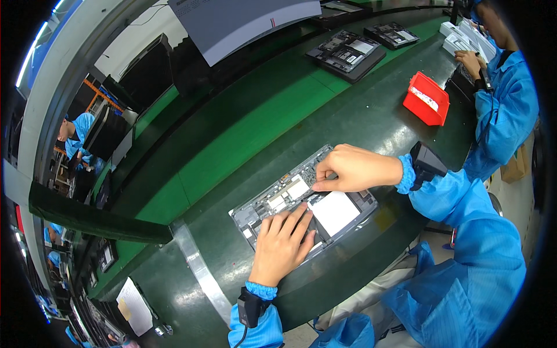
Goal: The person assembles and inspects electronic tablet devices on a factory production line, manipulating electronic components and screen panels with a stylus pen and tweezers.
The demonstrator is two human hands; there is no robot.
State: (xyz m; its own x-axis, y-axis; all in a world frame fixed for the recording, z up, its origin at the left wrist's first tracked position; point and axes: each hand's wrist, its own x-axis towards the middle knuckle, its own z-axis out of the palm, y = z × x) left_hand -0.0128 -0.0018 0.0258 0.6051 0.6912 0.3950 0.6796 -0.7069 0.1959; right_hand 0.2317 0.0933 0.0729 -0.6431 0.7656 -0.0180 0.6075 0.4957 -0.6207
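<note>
Workpiece: uncovered laptop base (290, 194), lying flat on the dk. green bench (371, 127), directly in front of operator, set at an angle, internals facing up. White-labelled block (335, 213) occupies its near R portion; circuit board area runs along the far side.

L hand (281, 246): palm down over the near L portion of the base, fingers extended and slightly spread, fingertips on the internals; grasps nothing visible. R hand (354, 168): reaches in from R, fingers curled, thumb and index brought close tog. at the board, just beyond the white-labelled block. Cannot tell whether a small part is held btw. them.

Each wrist carries a blk. device: L unit (250, 306), R unit (428, 165). Sleeves: blue, w/ elastic cuffs.

Surroundings: red bin (426, 101) on the bench, upper R, well apart from the base. Two more laptop bases (348, 53) sit at the far side. Metal strip (200, 272) crosses the bench, L of workpiece. Co-worker (505, 110) in blue, far R, hands near white boxes (458, 39).
</note>
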